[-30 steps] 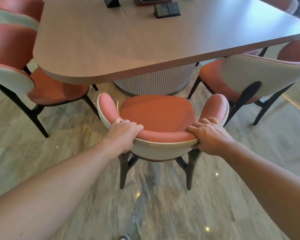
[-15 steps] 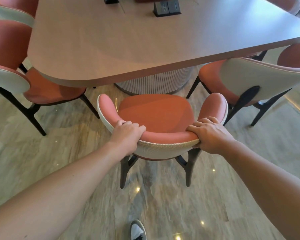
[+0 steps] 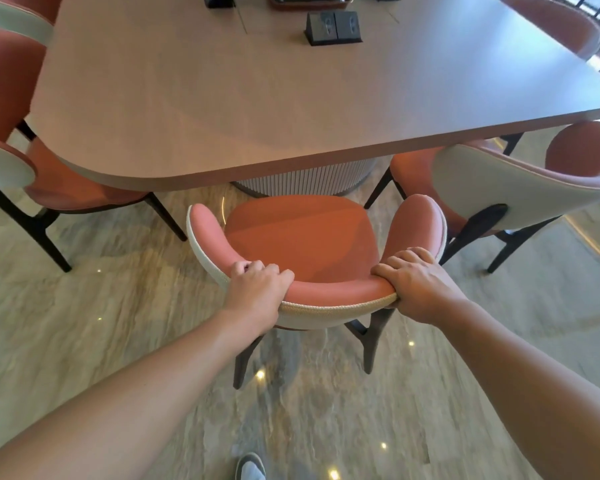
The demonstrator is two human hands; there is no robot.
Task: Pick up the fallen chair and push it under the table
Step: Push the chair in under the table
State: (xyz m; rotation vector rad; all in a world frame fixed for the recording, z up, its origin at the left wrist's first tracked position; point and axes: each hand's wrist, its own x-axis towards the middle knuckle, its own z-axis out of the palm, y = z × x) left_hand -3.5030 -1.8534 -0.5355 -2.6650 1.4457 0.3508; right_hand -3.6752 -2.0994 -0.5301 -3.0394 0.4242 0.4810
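Note:
The chair stands upright on its dark legs in front of me, with a salmon-pink seat, curved pink backrest and a cream outer shell. My left hand grips the top of the backrest on its left side. My right hand grips the backrest on its right side. The seat's front edge sits just beneath the near edge of the large brown table. The chair's front legs are hidden under the seat.
Matching chairs stand tucked in at the left and right. The table's ribbed round pedestal stands right behind the seat. Black socket boxes rest on the tabletop. My shoe shows on the marble floor.
The chair has slid forward toward the table, its seat front now under the table edge. Both hands kept their grip, and my foot stepped forward into view.

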